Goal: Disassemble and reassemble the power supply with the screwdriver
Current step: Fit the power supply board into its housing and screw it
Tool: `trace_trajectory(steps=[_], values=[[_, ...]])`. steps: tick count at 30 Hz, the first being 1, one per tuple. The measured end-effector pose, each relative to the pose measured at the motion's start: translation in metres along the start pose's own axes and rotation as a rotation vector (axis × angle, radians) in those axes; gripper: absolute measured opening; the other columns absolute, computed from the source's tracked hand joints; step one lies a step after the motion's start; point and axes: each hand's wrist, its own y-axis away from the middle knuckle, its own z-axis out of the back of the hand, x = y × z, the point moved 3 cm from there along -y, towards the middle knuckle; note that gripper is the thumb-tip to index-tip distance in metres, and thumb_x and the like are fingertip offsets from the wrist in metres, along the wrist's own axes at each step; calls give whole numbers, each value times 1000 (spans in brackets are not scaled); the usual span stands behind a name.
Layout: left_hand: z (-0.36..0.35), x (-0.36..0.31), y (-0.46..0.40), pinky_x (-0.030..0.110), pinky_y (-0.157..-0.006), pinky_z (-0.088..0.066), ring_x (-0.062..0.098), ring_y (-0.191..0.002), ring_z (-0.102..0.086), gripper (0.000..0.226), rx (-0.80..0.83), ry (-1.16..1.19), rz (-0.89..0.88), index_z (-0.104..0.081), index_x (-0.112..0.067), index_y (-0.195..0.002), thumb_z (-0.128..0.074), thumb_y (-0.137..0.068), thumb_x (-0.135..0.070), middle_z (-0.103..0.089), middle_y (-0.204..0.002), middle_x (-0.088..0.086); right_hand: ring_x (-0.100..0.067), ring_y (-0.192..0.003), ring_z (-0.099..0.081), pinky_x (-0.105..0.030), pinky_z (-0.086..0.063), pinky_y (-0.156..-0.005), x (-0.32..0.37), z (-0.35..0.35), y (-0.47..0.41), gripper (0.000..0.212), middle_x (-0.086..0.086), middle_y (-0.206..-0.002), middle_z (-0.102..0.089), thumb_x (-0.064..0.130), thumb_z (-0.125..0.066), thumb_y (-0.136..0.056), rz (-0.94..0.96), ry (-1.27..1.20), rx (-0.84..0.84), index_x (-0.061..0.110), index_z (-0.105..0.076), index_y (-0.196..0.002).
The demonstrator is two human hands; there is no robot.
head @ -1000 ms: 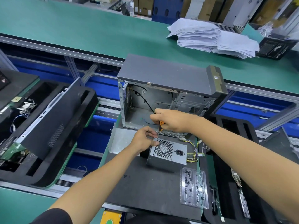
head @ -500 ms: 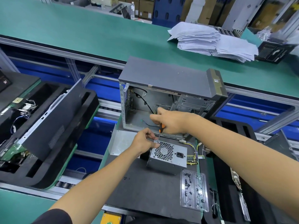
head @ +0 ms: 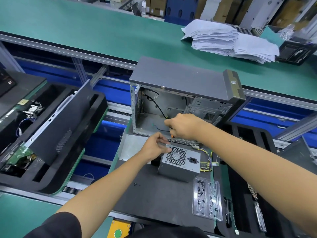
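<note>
Green bench [head: 103,31], black foam mat [head: 163,194]

Green-topped workbench [head: 85,26] carries stacked papers [head: 228,40]; cardboard boxes [head: 157,7] behind.

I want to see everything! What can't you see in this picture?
Head view only:
- Screwdriver: handle hidden inside the right hand.
- Screw at the power supply corner: covered by left hand fingers.
- Parts in the clear tray: too small.
- Paper stack: writing blurred.
</note>
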Motion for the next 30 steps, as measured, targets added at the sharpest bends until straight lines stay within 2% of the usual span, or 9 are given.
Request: trace_trajectory(steps=[3,6,9,11,14,17,22,26,30], values=[[9,9,15,15,-73,-52,5,-82,-69,33,0,-151,-135,-57,-18,-110,-80,-87,-22,-63,-115,-7,-18,-53,-42,-30,-25,-47,1,-3,6,13,2,-64,-44,27,-47,-92,-1,86,-47,26,-35,-91],[32,35,40,13,-75,-45,8,-85,-59,14,29,-433,-268,-59,-24,-98,-72,-93,-25,-58,-102,-8,-21,-52,-42,-30,-26,-47,6,-6,12,21,3,-61,-43,29,-46,-91,8,127,-88,29,-25,-93],[57,71,68,23,-78,-46,9,-83,-54,14,145,-659,-194,-60,-24,-91,-73,-91,-24,-56,-92,-10,-25,-55,-51,-30,-30,-48,7,-6,13,25,1,-62,-48,28,-46,-91,6,128,-106,30,-22,-92],[71,91,80,26,-81,-46,11,-85,-53,13,143,-742,-127,-62,-17,-92,-75,-89,-17,-56,-93,-6,-28,-60,-54,-30,-32,-50,8,-6,13,23,0,-65,-50,29,-46,-91,0,128,-102,29,-23,-93],[83,105,91,25,-83,-43,13,-91,-52,16,39,-741,-47,-64,-12,-95,-76,-85,-7,-54,-95,-4,-27,-61,-54,-30,-33,-50,10,-5,12,22,1,-66,-50,30,-46,-91,0,120,-97,30,-24,-93],[87,110,92,21,-86,-41,14,-98,-52,19,-8,-731,2,-66,-11,-101,-76,-85,-7,-55,-101,-1,-25,-61,-55,-30,-35,-50,11,-5,10,22,0,-69,-55,29,-46,-90,5,109,-90,31,-24,-92],[83,112,85,4,-75,-36,12,-90,-56,14,-1,-719,46,-70,-12,-94,-79,-84,-10,-56,-98,0,-23,-58,-55,-30,-36,-49,14,-4,10,21,-1,-67,-56,27,-46,-90,6,100,-79,31,-26,-90],[83,112,84,4,-72,-36,8,-86,-56,13,4,-730,52,-70,-15,-92,-81,-83,-14,-58,-96,-3,-22,-57,-53,-30,-33,-49,16,-3,11,23,0,-66,-54,25,-46,-89,1,106,-84,32,-24,-89],[81,113,91,8,-78,-42,10,-89,-59,16,-8,-685,27,-68,-18,-93,-79,-85,-9,-60,-98,-3,-19,-55,-46,-29,-27,-48,17,-2,12,31,3,-63,-48,26,-46,-88,-2,115,-97,35,-16,-86]])
